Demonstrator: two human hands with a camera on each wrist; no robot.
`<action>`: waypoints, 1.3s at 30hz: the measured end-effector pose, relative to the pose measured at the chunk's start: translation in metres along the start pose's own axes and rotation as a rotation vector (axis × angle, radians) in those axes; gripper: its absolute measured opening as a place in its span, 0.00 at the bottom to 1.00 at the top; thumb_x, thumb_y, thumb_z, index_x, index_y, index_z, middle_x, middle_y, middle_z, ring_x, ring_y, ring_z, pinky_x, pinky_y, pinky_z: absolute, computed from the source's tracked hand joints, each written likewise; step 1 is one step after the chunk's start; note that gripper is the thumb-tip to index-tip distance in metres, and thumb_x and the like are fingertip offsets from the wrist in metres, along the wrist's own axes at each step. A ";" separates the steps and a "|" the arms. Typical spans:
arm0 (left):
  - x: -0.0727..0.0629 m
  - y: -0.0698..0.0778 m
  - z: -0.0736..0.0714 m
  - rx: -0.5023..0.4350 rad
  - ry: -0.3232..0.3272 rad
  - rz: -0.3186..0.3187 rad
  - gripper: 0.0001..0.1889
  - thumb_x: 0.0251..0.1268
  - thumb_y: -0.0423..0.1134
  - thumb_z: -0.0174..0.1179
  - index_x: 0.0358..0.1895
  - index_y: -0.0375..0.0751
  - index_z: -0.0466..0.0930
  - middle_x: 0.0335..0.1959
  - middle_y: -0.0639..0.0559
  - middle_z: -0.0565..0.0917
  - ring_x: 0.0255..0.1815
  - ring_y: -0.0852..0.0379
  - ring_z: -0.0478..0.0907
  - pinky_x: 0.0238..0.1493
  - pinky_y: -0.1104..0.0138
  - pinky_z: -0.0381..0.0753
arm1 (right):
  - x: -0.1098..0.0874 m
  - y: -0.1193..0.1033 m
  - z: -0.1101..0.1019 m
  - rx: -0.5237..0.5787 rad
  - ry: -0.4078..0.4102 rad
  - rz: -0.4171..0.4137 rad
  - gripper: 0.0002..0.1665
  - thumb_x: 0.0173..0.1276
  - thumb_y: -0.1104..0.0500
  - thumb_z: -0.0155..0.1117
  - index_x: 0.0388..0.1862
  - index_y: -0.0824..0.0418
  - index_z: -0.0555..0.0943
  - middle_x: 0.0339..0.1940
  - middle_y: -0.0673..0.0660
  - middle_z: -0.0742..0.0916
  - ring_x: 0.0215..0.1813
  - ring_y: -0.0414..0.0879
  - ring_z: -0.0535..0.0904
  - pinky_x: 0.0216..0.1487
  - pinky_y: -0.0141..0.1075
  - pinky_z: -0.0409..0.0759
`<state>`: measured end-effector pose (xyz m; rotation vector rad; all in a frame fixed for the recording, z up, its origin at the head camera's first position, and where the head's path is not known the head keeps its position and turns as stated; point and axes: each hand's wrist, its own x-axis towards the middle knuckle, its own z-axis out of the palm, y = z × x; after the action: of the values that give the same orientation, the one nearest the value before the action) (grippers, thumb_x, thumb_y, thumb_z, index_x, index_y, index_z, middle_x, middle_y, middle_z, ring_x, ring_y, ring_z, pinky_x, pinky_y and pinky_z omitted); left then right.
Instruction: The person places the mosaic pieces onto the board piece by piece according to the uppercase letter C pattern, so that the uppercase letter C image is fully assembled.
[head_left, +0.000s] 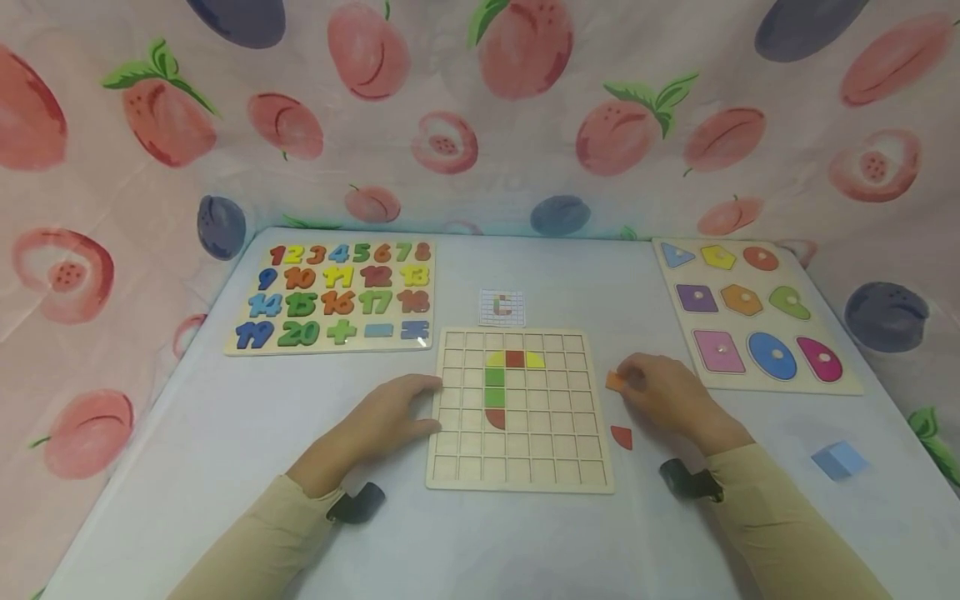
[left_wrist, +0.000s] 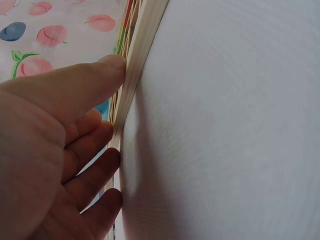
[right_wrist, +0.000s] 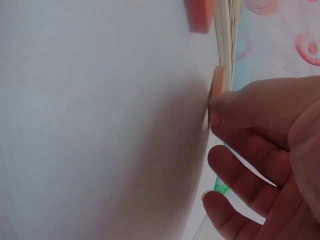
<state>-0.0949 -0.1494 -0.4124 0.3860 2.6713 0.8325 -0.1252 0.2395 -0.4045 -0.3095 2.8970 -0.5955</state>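
Observation:
A square wooden grid board (head_left: pixel 551 458) lies in the middle of the table. Set in its cells are two yellow quarter-round pieces, a red square (head_left: pixel 515 359), two green squares (head_left: pixel 495 387) and a red quarter-round piece (head_left: pixel 496 417). My left hand (head_left: pixel 386 421) touches the board's left edge with thumb and fingertips, fingers fairly straight. To the right of the board, my right hand (head_left: pixel 663 396) pinches an orange piece (head_left: pixel 615 381) between thumb and index finger, close over the table. A loose red quarter-round piece (head_left: pixel 622 437) lies just below that hand.
Behind the board lies a small pattern card (head_left: pixel 502 308). A number puzzle board (head_left: pixel 330 318) sits at the back left, a shape puzzle board (head_left: pixel 757 321) at the back right. A blue block (head_left: pixel 840 460) stands on the right. Peach-print cloth (head_left: pixel 517 183) hangs behind the table.

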 end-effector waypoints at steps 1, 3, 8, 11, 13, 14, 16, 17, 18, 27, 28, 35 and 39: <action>0.000 0.000 0.000 -0.001 0.000 -0.002 0.32 0.60 0.41 0.73 0.69 0.42 0.74 0.68 0.47 0.75 0.72 0.47 0.67 0.72 0.52 0.65 | 0.000 0.000 0.000 0.004 0.000 -0.002 0.16 0.68 0.61 0.65 0.51 0.69 0.82 0.48 0.65 0.86 0.53 0.63 0.80 0.57 0.59 0.77; 0.000 0.000 0.001 -0.001 0.002 -0.003 0.33 0.60 0.41 0.73 0.69 0.42 0.74 0.68 0.47 0.75 0.72 0.46 0.67 0.71 0.51 0.66 | 0.000 -0.001 0.000 0.010 0.000 -0.005 0.16 0.68 0.61 0.65 0.51 0.69 0.81 0.49 0.65 0.86 0.54 0.63 0.80 0.58 0.59 0.77; 0.000 0.000 0.001 0.000 0.001 -0.006 0.33 0.60 0.41 0.73 0.69 0.42 0.74 0.68 0.46 0.75 0.72 0.46 0.67 0.72 0.52 0.65 | -0.003 -0.008 -0.002 0.049 -0.002 -0.010 0.16 0.70 0.59 0.64 0.52 0.68 0.81 0.50 0.65 0.86 0.56 0.63 0.79 0.59 0.60 0.76; 0.000 0.000 0.001 0.002 0.001 -0.006 0.32 0.60 0.41 0.73 0.69 0.42 0.74 0.68 0.46 0.75 0.72 0.46 0.67 0.72 0.52 0.65 | -0.004 -0.015 -0.003 0.084 -0.002 -0.014 0.16 0.70 0.59 0.63 0.52 0.67 0.82 0.51 0.64 0.85 0.56 0.62 0.78 0.59 0.60 0.76; 0.000 0.000 0.001 0.003 0.001 -0.005 0.32 0.60 0.41 0.73 0.68 0.42 0.74 0.68 0.46 0.75 0.72 0.46 0.67 0.72 0.52 0.66 | -0.005 -0.020 -0.003 0.103 -0.007 -0.014 0.17 0.69 0.59 0.62 0.52 0.67 0.81 0.51 0.63 0.85 0.56 0.62 0.78 0.59 0.59 0.76; 0.000 0.000 0.001 0.004 0.001 -0.004 0.32 0.60 0.41 0.73 0.68 0.42 0.74 0.67 0.46 0.75 0.71 0.46 0.67 0.71 0.52 0.66 | -0.005 -0.022 -0.003 0.107 -0.010 -0.018 0.17 0.69 0.59 0.62 0.52 0.67 0.81 0.51 0.63 0.85 0.55 0.61 0.78 0.58 0.59 0.76; 0.000 0.001 0.000 0.005 0.000 -0.002 0.32 0.60 0.41 0.73 0.68 0.42 0.74 0.67 0.46 0.75 0.71 0.46 0.67 0.71 0.52 0.66 | -0.006 -0.028 -0.003 0.118 -0.016 -0.038 0.18 0.68 0.57 0.64 0.51 0.67 0.82 0.49 0.62 0.85 0.54 0.61 0.79 0.58 0.59 0.76; 0.000 0.001 0.000 0.005 0.001 -0.001 0.32 0.60 0.41 0.73 0.68 0.42 0.74 0.67 0.46 0.75 0.71 0.46 0.67 0.71 0.52 0.66 | -0.006 -0.031 -0.003 0.122 -0.023 -0.045 0.18 0.68 0.57 0.64 0.52 0.67 0.82 0.50 0.62 0.85 0.55 0.60 0.78 0.58 0.59 0.76; 0.000 0.001 0.000 0.006 0.001 0.000 0.32 0.60 0.41 0.73 0.68 0.42 0.74 0.67 0.46 0.75 0.71 0.46 0.67 0.71 0.52 0.66 | -0.007 -0.034 -0.003 0.126 -0.030 -0.053 0.18 0.68 0.57 0.64 0.52 0.68 0.82 0.47 0.61 0.86 0.54 0.60 0.78 0.59 0.59 0.76; 0.000 0.001 0.000 0.006 -0.001 -0.011 0.33 0.60 0.41 0.73 0.69 0.44 0.73 0.68 0.48 0.75 0.72 0.47 0.66 0.72 0.52 0.65 | -0.006 -0.054 0.005 0.090 -0.044 -0.128 0.20 0.69 0.54 0.68 0.53 0.66 0.83 0.47 0.58 0.86 0.45 0.52 0.77 0.57 0.52 0.77; 0.000 0.000 0.000 0.006 -0.001 -0.013 0.33 0.60 0.42 0.73 0.69 0.44 0.73 0.68 0.48 0.75 0.72 0.48 0.66 0.72 0.52 0.65 | -0.005 -0.056 0.006 0.081 -0.043 -0.138 0.19 0.69 0.55 0.67 0.53 0.66 0.83 0.48 0.58 0.86 0.48 0.54 0.78 0.57 0.53 0.77; 0.001 0.000 0.001 0.003 -0.003 -0.011 0.33 0.60 0.42 0.72 0.69 0.44 0.73 0.68 0.48 0.74 0.72 0.48 0.66 0.72 0.52 0.65 | -0.002 -0.063 0.013 0.053 -0.042 -0.206 0.15 0.69 0.61 0.64 0.51 0.68 0.84 0.48 0.59 0.87 0.55 0.58 0.80 0.60 0.55 0.77; 0.000 0.000 0.001 0.005 -0.002 -0.003 0.33 0.60 0.41 0.72 0.69 0.43 0.73 0.68 0.47 0.75 0.72 0.47 0.66 0.72 0.52 0.65 | -0.001 -0.066 0.015 0.061 -0.038 -0.239 0.14 0.68 0.64 0.63 0.50 0.68 0.85 0.47 0.59 0.88 0.54 0.58 0.81 0.60 0.54 0.77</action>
<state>-0.0950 -0.1493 -0.4133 0.3836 2.6724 0.8239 -0.1102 0.1750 -0.3914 -0.6571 2.8193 -0.7045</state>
